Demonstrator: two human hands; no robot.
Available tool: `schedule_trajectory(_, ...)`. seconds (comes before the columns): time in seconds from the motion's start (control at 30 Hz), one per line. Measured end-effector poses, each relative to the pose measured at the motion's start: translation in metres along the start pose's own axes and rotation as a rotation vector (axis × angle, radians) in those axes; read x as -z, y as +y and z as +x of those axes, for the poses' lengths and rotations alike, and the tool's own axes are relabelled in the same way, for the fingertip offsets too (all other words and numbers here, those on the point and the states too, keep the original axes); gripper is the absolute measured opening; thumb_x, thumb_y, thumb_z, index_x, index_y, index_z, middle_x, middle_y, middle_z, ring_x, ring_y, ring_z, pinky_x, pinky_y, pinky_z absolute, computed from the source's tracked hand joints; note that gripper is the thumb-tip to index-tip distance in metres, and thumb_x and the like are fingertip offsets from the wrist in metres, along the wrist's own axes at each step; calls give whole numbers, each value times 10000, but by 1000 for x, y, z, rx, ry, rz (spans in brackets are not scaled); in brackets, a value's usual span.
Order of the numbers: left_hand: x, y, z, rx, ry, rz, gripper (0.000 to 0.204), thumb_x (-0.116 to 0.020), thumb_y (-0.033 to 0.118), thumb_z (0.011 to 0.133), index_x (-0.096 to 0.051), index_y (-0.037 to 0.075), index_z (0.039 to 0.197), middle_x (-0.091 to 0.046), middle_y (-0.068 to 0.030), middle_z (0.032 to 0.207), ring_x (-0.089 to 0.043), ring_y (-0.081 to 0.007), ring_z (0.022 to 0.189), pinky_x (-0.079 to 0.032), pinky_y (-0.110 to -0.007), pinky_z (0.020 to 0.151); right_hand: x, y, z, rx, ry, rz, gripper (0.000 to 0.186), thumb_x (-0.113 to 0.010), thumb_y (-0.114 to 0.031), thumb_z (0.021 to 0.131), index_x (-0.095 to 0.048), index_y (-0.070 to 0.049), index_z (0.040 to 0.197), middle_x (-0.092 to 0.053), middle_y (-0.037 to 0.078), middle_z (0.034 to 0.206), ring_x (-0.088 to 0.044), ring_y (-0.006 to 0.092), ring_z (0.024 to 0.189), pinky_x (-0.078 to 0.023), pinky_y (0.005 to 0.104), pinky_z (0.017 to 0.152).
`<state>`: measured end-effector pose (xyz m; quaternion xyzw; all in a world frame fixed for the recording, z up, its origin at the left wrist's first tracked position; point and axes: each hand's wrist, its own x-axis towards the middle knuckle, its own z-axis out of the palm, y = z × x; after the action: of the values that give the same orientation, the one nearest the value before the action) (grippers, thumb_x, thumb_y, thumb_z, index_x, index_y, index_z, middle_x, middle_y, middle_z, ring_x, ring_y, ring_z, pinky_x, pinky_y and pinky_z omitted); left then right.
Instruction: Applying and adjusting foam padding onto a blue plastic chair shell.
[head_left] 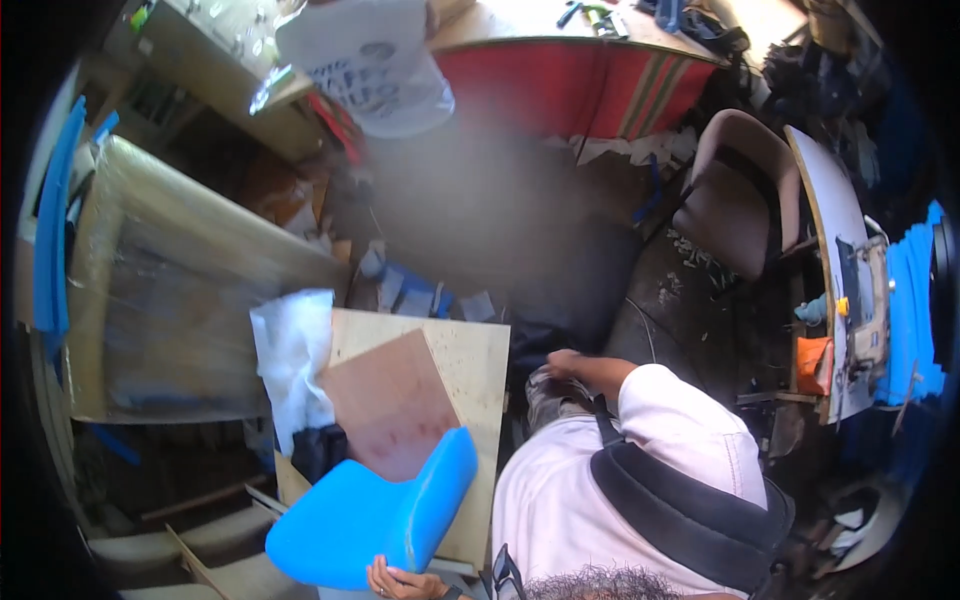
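Note:
A bright blue curved chair seat piece, smooth and bent up at one end, rests over a wooden board at lower middle-left. My left hand grips its near edge, with the fingers curled against the blue surface. Farther right, my right hand is beside my patterned trousers at thigh height. Its fingers look closed, and whatever they hold, if anything, is hidden.
The pale wooden board bears a brown sheet and a white cloth. A plastic-wrapped panel stands left. A brown chair is at right. A person in a white shirt stands at the far left-centre, by a red-draped table.

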<state>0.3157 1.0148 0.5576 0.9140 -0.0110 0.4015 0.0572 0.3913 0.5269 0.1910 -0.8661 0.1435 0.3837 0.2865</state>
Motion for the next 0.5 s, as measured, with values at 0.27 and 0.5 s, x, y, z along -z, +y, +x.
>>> schedule_trajectory(0.27, -7, -8, -16, 44, -4, -73, 371, -458, 226, 1079, -716, -39, 1056, -713, -191, 1101, -601, -390, 1133, -435, -529, 1025, -49, 204, -146, -407, 158, 110, 609, -565, -578, 966, -779, -11, 1036, -748, 216, 1146, -709, 379, 1123, -559, 518, 953)
schedule_trajectory(0.5, -16, -10, -15, 85, -19, -10, 396, -437, 232, 1081, -742, -17, 1037, -732, -160, 1133, -624, -363, 1129, -452, -496, 1052, -131, 311, -250, -368, -382, 94, 456, -680, -477, 904, -754, -140, 1201, -725, 144, 1238, -683, 335, 1169, -538, 445, 959)
